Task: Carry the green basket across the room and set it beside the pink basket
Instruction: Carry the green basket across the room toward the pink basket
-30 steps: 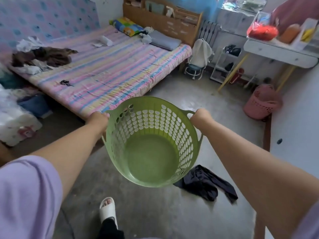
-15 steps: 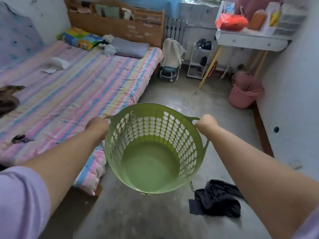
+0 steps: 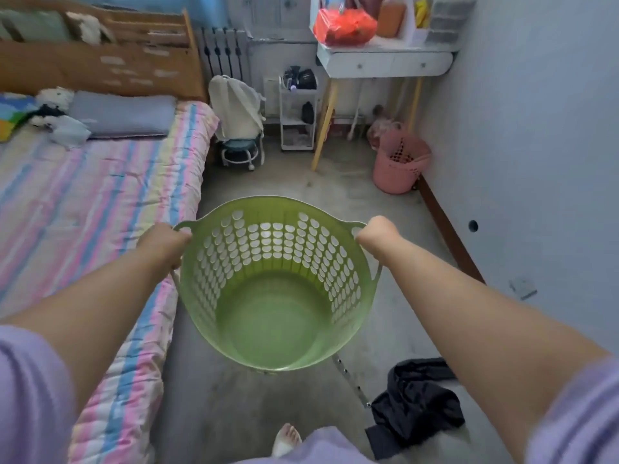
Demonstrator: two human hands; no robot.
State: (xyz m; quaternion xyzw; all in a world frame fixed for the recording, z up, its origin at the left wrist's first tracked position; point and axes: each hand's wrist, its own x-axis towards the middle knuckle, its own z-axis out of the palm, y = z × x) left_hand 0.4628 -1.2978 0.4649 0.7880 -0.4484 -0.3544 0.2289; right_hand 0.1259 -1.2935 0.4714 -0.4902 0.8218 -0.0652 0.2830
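The green basket [image 3: 278, 316], round, perforated and empty, hangs in the air in front of me above the grey floor. My left hand [image 3: 164, 242] is closed on its left handle and my right hand [image 3: 376, 234] is closed on its right handle. The pink basket [image 3: 398, 164] stands on the floor ahead and to the right, close to the right wall and beside the leg of a white desk. A stretch of bare floor lies between the two baskets.
A bed with a striped quilt [image 3: 100, 209] runs along my left. A black garment [image 3: 415, 403] lies on the floor at lower right. Ahead are a small wheeled stool with a white bag [image 3: 237, 128], a white rack [image 3: 296, 118] and the white desk [image 3: 385, 63].
The view has swung right and moved forward with the basket. The pink basket is now nearer and more central, and the bed has slid further to my left.
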